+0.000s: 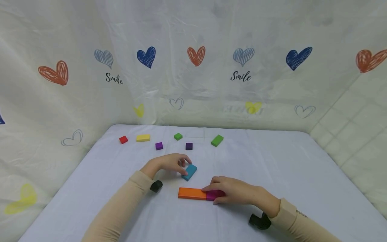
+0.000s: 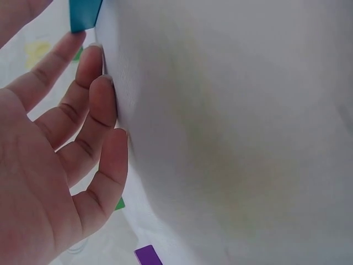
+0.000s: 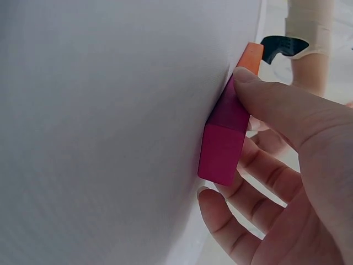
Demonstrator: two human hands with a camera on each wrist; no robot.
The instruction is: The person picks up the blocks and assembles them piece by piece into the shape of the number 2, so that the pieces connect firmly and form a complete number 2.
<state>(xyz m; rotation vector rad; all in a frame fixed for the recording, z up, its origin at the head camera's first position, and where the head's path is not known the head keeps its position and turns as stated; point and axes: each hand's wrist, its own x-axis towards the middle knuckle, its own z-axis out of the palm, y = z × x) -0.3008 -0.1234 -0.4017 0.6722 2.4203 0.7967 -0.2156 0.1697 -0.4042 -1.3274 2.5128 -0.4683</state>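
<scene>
My left hand [image 1: 170, 162] pinches a blue rectangular block [image 1: 190, 171] between thumb and index finger; the block lies flat on the white cloth, set at a slant. In the left wrist view only one end of the blue block [image 2: 84, 15] shows, and the other fingers hang loosely curled beside the cloth. Nearer to me, my right hand [image 1: 237, 191] grips a magenta block [image 1: 210, 195] by its sides, thumb against fingers. Its left end meets a longer orange block [image 1: 191, 193], forming one line. The right wrist view shows the magenta block's end face [image 3: 222, 154].
Farther back lie a red block [image 1: 123, 139], a yellow block [image 1: 143, 138], a purple block [image 1: 159, 146], a dark purple block [image 1: 188, 146], a small green block [image 1: 178, 136] and a longer green block [image 1: 217, 140]. A heart-printed curtain [image 1: 211, 90] stands behind the table.
</scene>
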